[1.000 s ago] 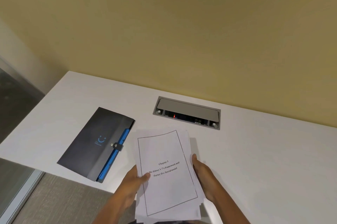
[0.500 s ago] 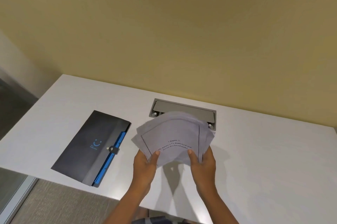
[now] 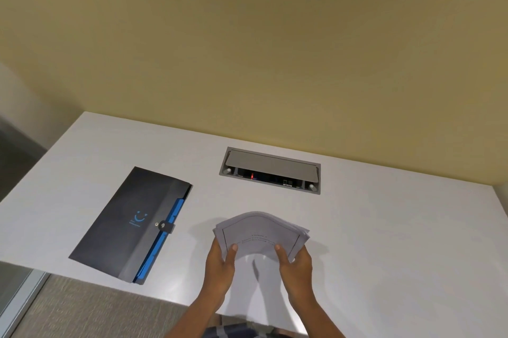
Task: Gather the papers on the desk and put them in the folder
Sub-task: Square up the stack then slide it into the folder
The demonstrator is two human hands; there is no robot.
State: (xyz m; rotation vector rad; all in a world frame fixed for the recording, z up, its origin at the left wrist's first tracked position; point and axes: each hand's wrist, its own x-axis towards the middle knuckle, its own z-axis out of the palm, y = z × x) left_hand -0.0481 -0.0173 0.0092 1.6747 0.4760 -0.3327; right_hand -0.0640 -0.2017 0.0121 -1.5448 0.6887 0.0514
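Note:
A stack of white papers [image 3: 259, 231] with a printed border and a few lines of text is held above the white desk [image 3: 384, 241], bowed upward in the middle. My left hand [image 3: 221, 264] grips its left edge and my right hand [image 3: 295, 264] grips its right edge, thumbs on top. To the left lies a black folder [image 3: 132, 223], closed flat on the desk, with a blue smiley logo, a blue inner edge and a snap strap on its right side. The folder's near corner reaches the desk's front edge.
A grey recessed cable and power box [image 3: 270, 170] with its lid tilted sits in the desk behind the papers. A yellow wall [image 3: 247, 49] rises behind the desk. Carpeted floor [image 3: 96, 310] shows below the front edge at the left.
The stack was raised from lying flat near the front edge and stood bent between both hands; since half a second ago it has dropped lower, uncovering the power box.

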